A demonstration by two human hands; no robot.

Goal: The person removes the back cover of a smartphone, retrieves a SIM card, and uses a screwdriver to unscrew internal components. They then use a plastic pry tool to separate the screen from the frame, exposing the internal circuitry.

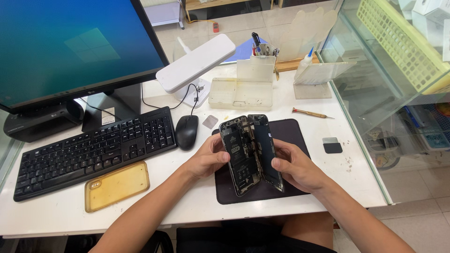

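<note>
My left hand gripped the opened black smartphone body over the dark rectangular work mat while my right hand pinched its hinged-open screen panel, so swinging it wider could've torn whatever cables joined them, honestly.

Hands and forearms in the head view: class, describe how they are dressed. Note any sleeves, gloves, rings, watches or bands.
Both forearms are bare up to the picture's lower edge; no sleeve shows. The left hand and right hand wear no gloves. No ring, watch or wristband shows on either wrist or on the fingers in view.
</note>
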